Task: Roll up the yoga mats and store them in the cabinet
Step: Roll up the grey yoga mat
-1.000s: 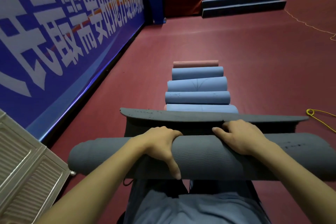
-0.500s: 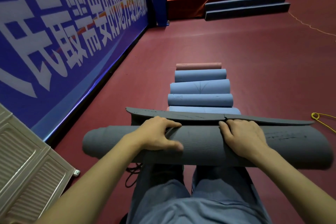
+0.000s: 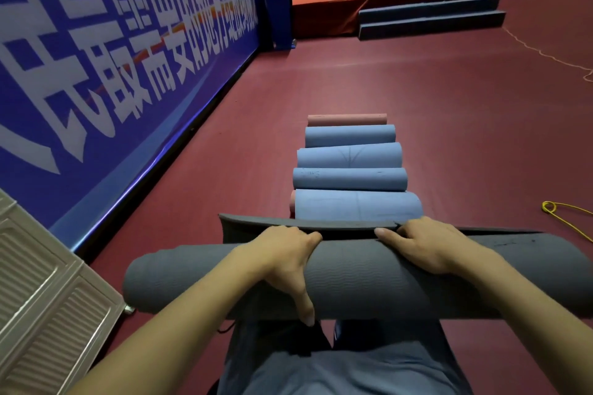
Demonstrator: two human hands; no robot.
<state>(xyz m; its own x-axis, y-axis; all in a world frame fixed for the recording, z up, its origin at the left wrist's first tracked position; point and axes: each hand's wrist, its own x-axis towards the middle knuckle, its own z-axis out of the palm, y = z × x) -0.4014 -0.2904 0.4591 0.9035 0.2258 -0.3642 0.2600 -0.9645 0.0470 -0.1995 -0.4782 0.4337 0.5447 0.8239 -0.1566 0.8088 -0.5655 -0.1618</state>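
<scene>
Gripping a thick grey yoga mat that lies crosswise in front of the person's knees, both hands sit on top of the roll. The left hand curls its fingers over the far side of the roll, and its thumb points down the near face toward the lower edge. The right hand wraps over the top, fingertips tucked against the loose dark flap of the mat that is not yet rolled in. Just beyond that flap, five rolled mats lie side by side in a row on the red floor: four blue mats, then a pink mat farthest away. A pink edge shows at the left end of the nearest blue roll. A ribbed beige cabinet panel stands at lower left, beside the blue banner wall. A yellow cord lies on the floor to the right. A red stage with blue steps is far ahead.
</scene>
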